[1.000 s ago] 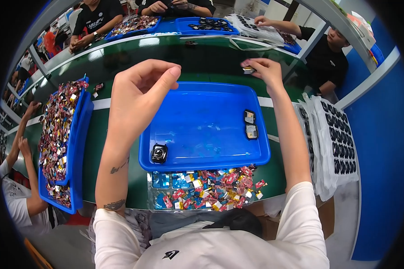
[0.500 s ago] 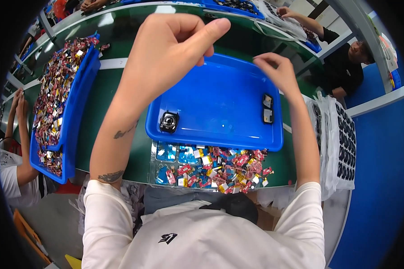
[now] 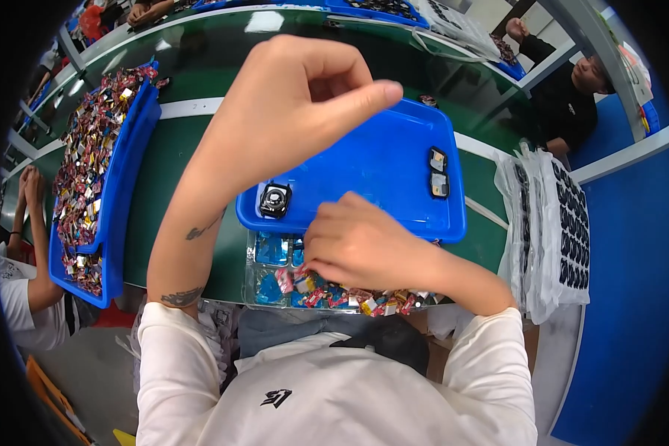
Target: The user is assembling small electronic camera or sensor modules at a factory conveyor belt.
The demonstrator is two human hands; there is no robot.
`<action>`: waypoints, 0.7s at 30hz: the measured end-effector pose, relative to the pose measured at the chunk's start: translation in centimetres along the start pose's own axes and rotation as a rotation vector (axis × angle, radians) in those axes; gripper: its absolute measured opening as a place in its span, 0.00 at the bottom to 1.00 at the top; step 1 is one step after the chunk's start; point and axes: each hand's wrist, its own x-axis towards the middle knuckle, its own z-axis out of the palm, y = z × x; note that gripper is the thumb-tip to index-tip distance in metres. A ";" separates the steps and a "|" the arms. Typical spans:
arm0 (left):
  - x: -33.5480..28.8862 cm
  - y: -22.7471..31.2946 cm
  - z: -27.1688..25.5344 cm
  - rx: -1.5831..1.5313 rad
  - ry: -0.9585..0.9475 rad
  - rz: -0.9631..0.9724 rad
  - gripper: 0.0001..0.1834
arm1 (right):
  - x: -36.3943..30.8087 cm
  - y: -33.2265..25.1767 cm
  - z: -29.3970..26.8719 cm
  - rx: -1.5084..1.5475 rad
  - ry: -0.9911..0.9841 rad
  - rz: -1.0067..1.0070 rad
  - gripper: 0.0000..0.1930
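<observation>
1. Currently, in the head view, your right hand is low over the near side of the blue tray, its fingers bent down and to the left, at the heap of small red, white and yellow parts.
2. That heap lies under and just beside your right fingertips, spread over a clear plastic tray with blue-looking pockets; you hide some of it, and I cannot tell whether your fingers pinch a part.
3. Your left hand hangs higher, above the blue tray's far left side, well apart from the heap; its fingers are curled and its thumb points right, but whether they grasp anything is hidden.
4. Inside the blue tray, a black squarish casing sits at your near left corner, and two smaller black cases lie end to end by the right wall.
5. Off to your left, a long blue bin is heaped with similar parts.
</observation>
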 end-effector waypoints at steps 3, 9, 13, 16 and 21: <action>-0.4 0.0 -0.4 0.041 -0.169 0.098 0.09 | 0.0 1.6 -3.4 0.036 0.141 0.057 0.06; -0.3 0.6 -0.2 -0.031 -0.353 -0.048 0.09 | -0.6 3.7 -7.4 0.019 0.489 0.064 0.06; -0.2 -0.1 0.6 -0.011 -0.352 0.000 0.12 | -1.0 4.1 -8.1 0.045 0.572 0.086 0.05; -0.1 -0.1 0.9 -0.027 -0.354 -0.035 0.12 | -1.5 4.2 -8.2 0.216 0.677 0.176 0.04; 0.3 0.5 1.2 -0.209 -0.325 -0.287 0.09 | -2.2 4.9 -8.4 0.320 0.843 0.267 0.03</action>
